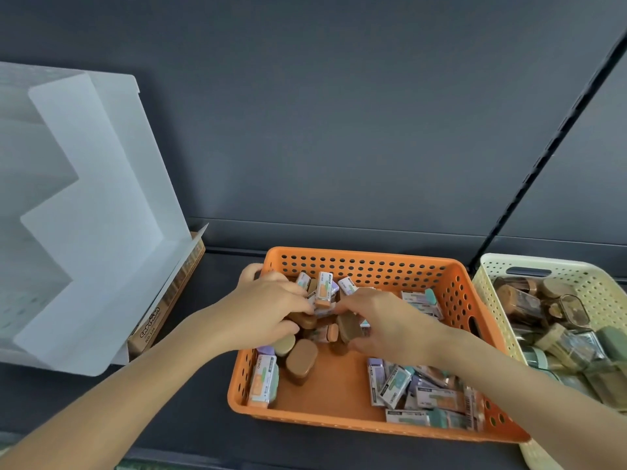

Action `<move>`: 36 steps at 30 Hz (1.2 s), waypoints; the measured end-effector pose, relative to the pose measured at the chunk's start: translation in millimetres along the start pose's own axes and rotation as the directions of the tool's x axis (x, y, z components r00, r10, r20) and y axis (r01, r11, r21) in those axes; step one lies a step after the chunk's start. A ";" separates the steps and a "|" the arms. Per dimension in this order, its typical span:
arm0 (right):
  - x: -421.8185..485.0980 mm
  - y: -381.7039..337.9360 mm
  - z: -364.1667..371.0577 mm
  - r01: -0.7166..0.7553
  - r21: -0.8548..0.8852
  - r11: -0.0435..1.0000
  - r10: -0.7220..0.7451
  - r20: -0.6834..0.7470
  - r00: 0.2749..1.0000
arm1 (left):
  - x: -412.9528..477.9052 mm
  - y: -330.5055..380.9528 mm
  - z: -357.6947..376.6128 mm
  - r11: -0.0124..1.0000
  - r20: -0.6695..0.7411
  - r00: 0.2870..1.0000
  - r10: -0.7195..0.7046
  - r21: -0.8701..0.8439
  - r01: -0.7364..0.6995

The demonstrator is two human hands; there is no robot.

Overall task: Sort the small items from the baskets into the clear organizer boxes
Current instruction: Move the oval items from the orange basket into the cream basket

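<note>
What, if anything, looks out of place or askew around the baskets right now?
Nothing visibly spilled or broken. One oddity: a brown cardboard box lies wedged under the frosted organizer on the left, poking out beneath its right edge. Items in the orange basket are just jumbled.

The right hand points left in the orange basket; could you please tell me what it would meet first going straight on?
Most likely the heap of packs just ahead of the right hand, which grips a brown case, then the left hand behind it; depth is unclear.
</note>
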State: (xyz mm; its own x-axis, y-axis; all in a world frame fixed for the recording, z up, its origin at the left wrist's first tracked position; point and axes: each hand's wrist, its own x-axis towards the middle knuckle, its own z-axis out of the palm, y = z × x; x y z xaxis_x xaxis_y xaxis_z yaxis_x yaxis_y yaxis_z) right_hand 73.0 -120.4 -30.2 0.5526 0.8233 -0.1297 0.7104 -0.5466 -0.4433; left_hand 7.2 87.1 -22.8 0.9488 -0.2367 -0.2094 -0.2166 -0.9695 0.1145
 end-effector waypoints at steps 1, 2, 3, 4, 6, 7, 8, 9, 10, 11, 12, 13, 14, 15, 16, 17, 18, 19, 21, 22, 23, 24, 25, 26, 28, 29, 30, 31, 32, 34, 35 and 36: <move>-1.3 1.5 -1.0 -0.002 0.011 1.000 0.002 0.001 1.000 | 0.2 2.0 0.1 1.000 0.001 1.000 -0.008 0.009 0.008; -2.6 2.8 -1.8 -0.001 0.017 1.000 0.001 0.001 1.000 | 0.2 4.7 0.5 0.999 -0.006 1.000 -0.018 0.028 0.018; -3.8 3.9 -2.3 0.003 0.017 1.000 -0.003 -0.001 1.000 | 0.2 7.8 1.4 0.998 -0.019 0.999 -0.028 0.062 0.029; -5.1 5.0 -2.7 0.007 0.012 1.000 -0.007 -0.003 1.000 | 0.0 11.5 2.5 0.994 -0.037 0.999 -0.029 0.104 0.033; -7.6 7.3 -3.3 0.012 -0.001 1.000 -0.012 -0.007 1.000 | 0.4 18.3 5.3 0.986 -0.058 0.998 -0.006 0.167 0.016; -8.5 8.3 -3.2 0.014 -0.002 1.000 -0.014 -0.009 1.000 | 1.4 20.7 6.0 0.986 -0.046 0.999 0.010 0.168 -0.002; -9.1 9.2 -3.2 0.013 0.000 1.000 -0.013 -0.010 1.000 | 2.7 21.6 6.4 0.989 -0.018 1.000 0.022 0.147 -0.019; -9.8 9.8 -3.5 0.009 0.005 1.000 -0.009 -0.011 1.000 | 4.5 21.4 6.5 0.994 0.016 1.000 0.023 0.102 -0.024; -10.5 10.5 -3.7 0.003 0.008 1.000 -0.003 -0.010 1.000 | 6.3 20.7 6.0 0.999 0.050 0.999 0.013 0.047 -0.016; -11.2 11.0 -4.1 -0.002 0.011 1.000 0.002 -0.009 1.000 | 8.0 20.2 5.1 1.000 0.073 0.997 0.002 0.003 -0.003; -11.9 11.3 -4.5 -0.005 0.013 1.000 0.005 -0.009 1.000 | 9.8 20.0 4.1 1.000 0.087 0.996 -0.007 -0.022 0.009; -12.6 11.3 -4.6 -0.004 0.017 1.000 0.004 -0.009 1.000 | 11.3 20.1 3.6 0.999 0.096 0.995 -0.017 -0.042 0.021; -13.2 11.3 -4.4 -0.002 0.023 1.000 0.003 -0.011 1.000 | 12.5 20.9 3.0 0.997 0.104 0.994 -0.027 -0.067 0.034; -13.7 10.8 -4.0 -0.003 0.030 1.000 0.003 -0.012 1.000 | 13.5 22.2 2.5 0.995 0.114 0.993 -0.036 -0.092 0.047; -14.2 10.3 -3.3 -0.003 0.037 0.999 0.004 -0.011 1.000 | 14.4 24.0 1.9 0.992 0.118 0.992 -0.040 -0.112 0.053; -14.7 9.5 -2.7 -0.002 0.042 0.999 0.003 -0.008 1.000 | 15.3 26.0 1.8 0.991 0.118 0.992 -0.041 -0.125 0.056; -15.0 8.5 -2.1 0.001 0.043 0.999 0.000 -0.005 1.000 | 15.6 27.6 1.8 0.989 0.106 0.993 -0.042 -0.139 0.057; -15.1 6.9 -1.4 0.006 0.043 0.999 -0.006 -0.001 1.000 | 15.0 28.7 2.0 0.985 0.083 0.995 -0.047 -0.159 0.060; -14.9 2.1 -0.3 0.028 0.050 0.998 -0.028 -0.001 1.000 | 10.4 29.3 0.0 0.972 0.005 0.997 -0.078 -0.223 0.077; -14.1 -1.0 0.2 0.045 0.060 0.997 -0.045 -0.004 0.999 | 7.3 28.1 -2.5 0.963 -0.041 0.995 -0.095 -0.256 0.082; -12.9 -4.5 1.0 0.064 0.074 0.995 -0.063 -0.007 0.998 | 4.0 26.0 -5.7 0.956 -0.086 0.990 -0.111 -0.282 0.083; -11.4 -8.4 2.4 0.080 0.091 0.993 -0.080 -0.002 0.997 | 0.6 23.3 -9.2 0.950 -0.124 0.984 -0.127 -0.299 0.085; -9.6 -12.7 4.2 0.094 0.108 0.990 -0.095 0.010 0.995 | -2.7 20.6 -12.5 0.946 -0.155 0.977 -0.144 -0.313 0.090; -7.6 -16.6 6.2 0.100 0.119 0.988 -0.104 0.028 0.994 | -6.0 18.2 -15.4 0.940 -0.180 0.970 -0.161 -0.328 0.095; -3.7 -22.7 11.0 0.098 0.125 0.987 -0.106 0.062 0.992 | -11.6 14.8 -18.9 0.925 -0.216 0.958 -0.188 -0.366 0.099; -2.0 -25.1 13.2 0.095 0.129 0.987 -0.105 0.074 0.992 | -14.4 13.9 -19.5 0.917 -0.230 0.953 -0.199 -0.386 0.098; -0.6 -27.6 15.1 0.092 0.133 0.987 -0.104 0.085 0.991 | -17.0 13.6 -19.7 0.910 -0.244 0.947 -0.209 -0.403 0.098; 0.8 -29.4 16.9 0.090 0.132 0.987 -0.103 0.094 0.990 | -19.4 13.5 -19.5 0.903 -0.257 0.941 -0.221 -0.417 0.098; 2.0 -30.9 18.6 0.085 0.124 0.989 -0.099 0.106 0.989 | -21.4 13.1 -18.7 0.897 -0.273 0.933 -0.233 -0.431 0.098; 3.8 -33.5 21.3 0.079 0.087 0.993 -0.090 0.133 0.987 | -23.8 11.9 -16.8 0.883 -0.298 0.918 -0.260 -0.459 0.101; 4.5 -34.7 22.6 0.087 0.060 0.994 -0.094 0.136 0.986 | -24.7 11.6 -15.9 0.876 -0.303 0.913 -0.273 -0.471 0.105; 4.3 -36.0 23.1 0.101 0.033 0.994 -0.104 0.130 0.986 | -25.0 11.1 -15.1 0.870 -0.307 0.909 -0.283 -0.481 0.108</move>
State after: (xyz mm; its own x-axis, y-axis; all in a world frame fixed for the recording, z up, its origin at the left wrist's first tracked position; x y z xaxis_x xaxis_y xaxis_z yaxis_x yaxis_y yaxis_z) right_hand 39.8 -93.6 -35.3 0.4140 0.8887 -0.1969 0.7477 -0.4554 -0.4833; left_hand -15.5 83.2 -1.7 0.9941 0.0782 0.0751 0.0248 -0.8384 0.5444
